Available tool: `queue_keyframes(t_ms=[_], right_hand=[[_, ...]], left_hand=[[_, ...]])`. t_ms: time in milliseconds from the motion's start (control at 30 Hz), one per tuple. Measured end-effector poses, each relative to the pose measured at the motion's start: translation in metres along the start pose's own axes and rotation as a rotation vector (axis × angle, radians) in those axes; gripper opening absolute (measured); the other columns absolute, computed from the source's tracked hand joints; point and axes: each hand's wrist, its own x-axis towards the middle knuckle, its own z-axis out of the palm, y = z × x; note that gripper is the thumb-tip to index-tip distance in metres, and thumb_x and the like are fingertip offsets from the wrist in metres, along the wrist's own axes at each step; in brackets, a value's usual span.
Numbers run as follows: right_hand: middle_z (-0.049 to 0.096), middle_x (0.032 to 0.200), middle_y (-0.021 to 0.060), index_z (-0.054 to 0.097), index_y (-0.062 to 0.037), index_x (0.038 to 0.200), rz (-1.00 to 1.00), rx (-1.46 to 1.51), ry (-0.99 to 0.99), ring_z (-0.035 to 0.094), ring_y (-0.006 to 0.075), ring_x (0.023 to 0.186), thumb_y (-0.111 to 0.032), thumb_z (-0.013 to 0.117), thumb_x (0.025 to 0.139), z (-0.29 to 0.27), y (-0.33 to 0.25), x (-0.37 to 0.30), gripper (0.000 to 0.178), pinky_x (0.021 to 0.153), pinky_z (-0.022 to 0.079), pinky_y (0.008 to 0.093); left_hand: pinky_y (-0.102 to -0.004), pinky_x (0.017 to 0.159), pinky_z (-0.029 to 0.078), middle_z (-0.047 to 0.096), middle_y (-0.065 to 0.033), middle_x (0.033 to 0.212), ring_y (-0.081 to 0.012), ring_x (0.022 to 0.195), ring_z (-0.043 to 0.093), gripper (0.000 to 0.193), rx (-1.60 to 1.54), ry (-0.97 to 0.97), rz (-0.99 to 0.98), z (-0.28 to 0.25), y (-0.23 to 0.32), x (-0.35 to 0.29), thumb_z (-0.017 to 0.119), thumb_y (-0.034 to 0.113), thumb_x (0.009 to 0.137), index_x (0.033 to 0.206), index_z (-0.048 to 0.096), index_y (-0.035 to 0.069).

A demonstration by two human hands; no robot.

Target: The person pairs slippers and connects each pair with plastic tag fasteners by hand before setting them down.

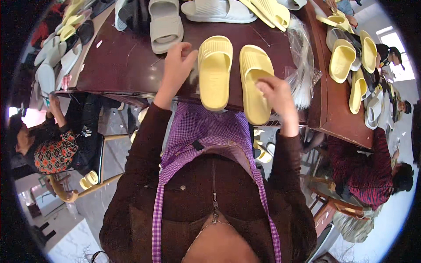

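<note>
A pair of yellow slide slippers lies on the dark red table in front of me, toes pointing away. The left slipper point(214, 79) rests wholly on the tabletop, and the right slipper point(256, 105) reaches over the near edge with its heel. My left hand point(177, 65) hovers just left of the left slipper, thumb and fingers bent and apart, with nothing in it. Above the right slipper is my right hand point(279, 96), its fingers curled together near the strap. Whatever those fingertips hold, if anything, does not show.
A bundle of clear plastic bags point(301, 61) lies right of the pair. Grey slippers point(166, 26) and more yellow ones point(272, 13) line the far side. Loose slippers crowd the tables at both sides, where a person in a patterned vest point(57, 153) and one in a striped top point(362, 168) sit.
</note>
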Motion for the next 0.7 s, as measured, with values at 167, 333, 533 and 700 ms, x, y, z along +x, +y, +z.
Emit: queue_keyframes(t_ms=[167, 333, 533, 700], right_hand=[[0.059, 0.07, 0.015, 0.059, 0.0042, 0.086, -0.001, -0.043, 0.066, 0.056, 0.0214, 0.061, -0.021, 0.068, 0.077, 0.036, -0.015, 0.009, 0.029, 0.059, 0.046, 0.0313], [0.057, 0.068, 0.016, 0.056, 0.0051, 0.082, -0.038, -0.027, 0.057, 0.055, 0.0225, 0.06, -0.02, 0.067, 0.077, 0.047, -0.019, 0.022, 0.027, 0.057, 0.044, 0.0339], [0.057, 0.066, 0.016, 0.057, 0.0059, 0.079, -0.033, 0.046, 0.12, 0.054, 0.0227, 0.059, -0.019, 0.066, 0.077, 0.052, -0.017, 0.031, 0.027, 0.057, 0.044, 0.0335], [0.059, 0.069, 0.0183, 0.058, 0.0075, 0.075, 0.018, -0.159, 0.199, 0.056, 0.0277, 0.059, -0.02, 0.066, 0.076, 0.064, -0.011, 0.049, 0.028, 0.058, 0.045, 0.0354]], left_hand=[[-0.0288, 0.073, 0.048, 0.059, -0.0111, 0.096, -0.0184, 0.081, 0.06, 0.033, -0.056, -0.107, -0.076, 0.026, -0.019, -0.023, 0.064, 0.015, 0.077, 0.106, 0.056, -0.001], [-0.0294, 0.07, 0.05, 0.05, -0.0129, 0.101, -0.0202, 0.079, 0.059, 0.034, -0.118, -0.123, -0.064, 0.034, -0.005, -0.039, 0.064, 0.008, 0.075, 0.106, 0.053, 0.0], [-0.0285, 0.07, 0.05, 0.049, -0.012, 0.103, -0.0187, 0.081, 0.058, 0.035, -0.196, -0.147, -0.071, 0.03, -0.011, -0.042, 0.064, 0.008, 0.075, 0.107, 0.052, 0.0], [-0.027, 0.069, 0.049, 0.05, -0.0107, 0.103, -0.0171, 0.081, 0.057, 0.034, -0.191, -0.165, -0.004, 0.03, -0.012, -0.042, 0.062, 0.008, 0.077, 0.109, 0.052, 0.0]])
